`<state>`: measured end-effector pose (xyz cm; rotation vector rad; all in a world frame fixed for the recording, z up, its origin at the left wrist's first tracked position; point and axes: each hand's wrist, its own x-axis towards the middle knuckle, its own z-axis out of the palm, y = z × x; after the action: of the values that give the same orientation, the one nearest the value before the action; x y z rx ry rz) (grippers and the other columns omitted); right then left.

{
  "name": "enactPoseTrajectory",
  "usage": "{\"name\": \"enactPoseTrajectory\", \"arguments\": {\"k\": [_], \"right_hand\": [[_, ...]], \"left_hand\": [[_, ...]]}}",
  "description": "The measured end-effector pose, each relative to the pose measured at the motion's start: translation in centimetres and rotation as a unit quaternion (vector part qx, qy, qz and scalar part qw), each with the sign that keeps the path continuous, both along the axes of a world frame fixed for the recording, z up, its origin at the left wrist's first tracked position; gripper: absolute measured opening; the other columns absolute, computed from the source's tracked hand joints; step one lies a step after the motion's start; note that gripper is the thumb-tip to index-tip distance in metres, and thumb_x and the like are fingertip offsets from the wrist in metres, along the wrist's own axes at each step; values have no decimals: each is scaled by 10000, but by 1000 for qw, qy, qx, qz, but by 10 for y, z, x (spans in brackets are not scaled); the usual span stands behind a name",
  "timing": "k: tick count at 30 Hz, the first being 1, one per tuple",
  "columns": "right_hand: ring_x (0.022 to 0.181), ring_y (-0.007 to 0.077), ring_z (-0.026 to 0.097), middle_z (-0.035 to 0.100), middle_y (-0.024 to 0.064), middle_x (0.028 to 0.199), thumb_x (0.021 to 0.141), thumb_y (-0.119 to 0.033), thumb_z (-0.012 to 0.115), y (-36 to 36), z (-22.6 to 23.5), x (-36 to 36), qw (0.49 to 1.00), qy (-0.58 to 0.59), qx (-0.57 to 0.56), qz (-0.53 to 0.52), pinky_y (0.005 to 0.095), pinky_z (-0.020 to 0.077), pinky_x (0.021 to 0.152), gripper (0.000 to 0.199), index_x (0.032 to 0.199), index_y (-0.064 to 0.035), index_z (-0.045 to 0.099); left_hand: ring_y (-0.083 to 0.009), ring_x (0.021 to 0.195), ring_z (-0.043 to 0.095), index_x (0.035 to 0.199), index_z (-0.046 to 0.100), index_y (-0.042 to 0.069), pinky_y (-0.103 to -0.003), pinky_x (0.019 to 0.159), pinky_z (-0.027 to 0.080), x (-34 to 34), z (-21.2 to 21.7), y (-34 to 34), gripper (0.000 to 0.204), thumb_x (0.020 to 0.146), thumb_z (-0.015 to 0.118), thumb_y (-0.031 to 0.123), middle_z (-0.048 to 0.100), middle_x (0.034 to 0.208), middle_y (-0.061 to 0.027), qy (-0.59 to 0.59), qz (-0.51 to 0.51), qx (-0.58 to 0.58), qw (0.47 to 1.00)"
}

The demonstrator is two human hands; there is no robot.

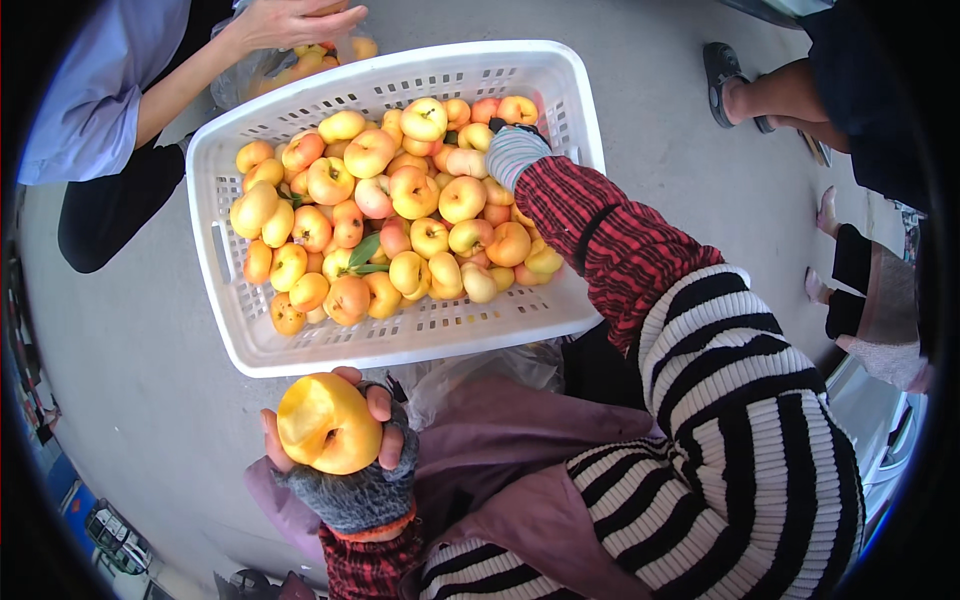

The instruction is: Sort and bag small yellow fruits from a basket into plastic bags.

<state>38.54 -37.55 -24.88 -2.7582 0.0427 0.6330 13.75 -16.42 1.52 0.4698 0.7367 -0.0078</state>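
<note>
Resting in your left hand, the flat yellow-orange peach sits against your palm, bare fingertips of the grey fingerless glove curled around its edges, just below the white slotted plastic crate. Your right hand, in a striped glove, reaches down among the crate's piled peaches; you cannot tell whether it grips one. Another person's hand hovers beyond the crate's far rim.

Left hand in grey fingerless glove grips one yellow-orange flat peach at 6 o'clock. Right hand, striped glove, reaches into white slotted basket of peaches at 12 o'clock. Another person's hand over a bag at 11 o'clock.
</note>
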Motion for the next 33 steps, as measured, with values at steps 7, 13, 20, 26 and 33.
{"name": "enactPoseTrajectory", "arguments": {"k": [7,13,20,26,33], "right_hand": [[1068,341,531,538,212,1155,831,-262,491,36,41,-8,988,-83,-83,99,410,429,898,458,1227,-38,445],[1066,341,528,531,226,1147,790,-161,512,39,8,-3,991,37,19,127,396,422,907,458,1227,-47,445],[1032,290,560,568,225,1094,841,-287,433,23,-41,16,990,42,18,135,347,447,861,422,1173,-32,488],[917,322,601,606,229,985,809,-309,502,35,68,-23,975,113,8,192,383,471,781,396,1010,22,583],[909,360,569,594,224,970,778,-323,535,67,125,-92,947,197,170,190,409,445,817,493,1183,-49,472]], "left_hand": [[-313,752,508,1081,482,-114,-297,371,375,0,4,-4,757,852,347,595,550,929,-190,-7,33,-43,998],[-292,758,512,1068,488,-110,-304,395,394,2,3,-5,743,852,360,590,549,894,-179,-16,29,-38,999],[-291,769,509,1063,491,-98,-304,422,401,-3,5,-6,734,852,363,593,546,933,-157,26,41,-37,998],[-287,774,508,1072,488,-87,-299,427,395,-5,6,-4,722,856,358,590,544,955,-159,12,36,-55,998],[-289,713,521,1054,494,-101,-306,408,405,9,6,-11,723,858,354,580,552,885,-177,5,27,-56,998]]}}
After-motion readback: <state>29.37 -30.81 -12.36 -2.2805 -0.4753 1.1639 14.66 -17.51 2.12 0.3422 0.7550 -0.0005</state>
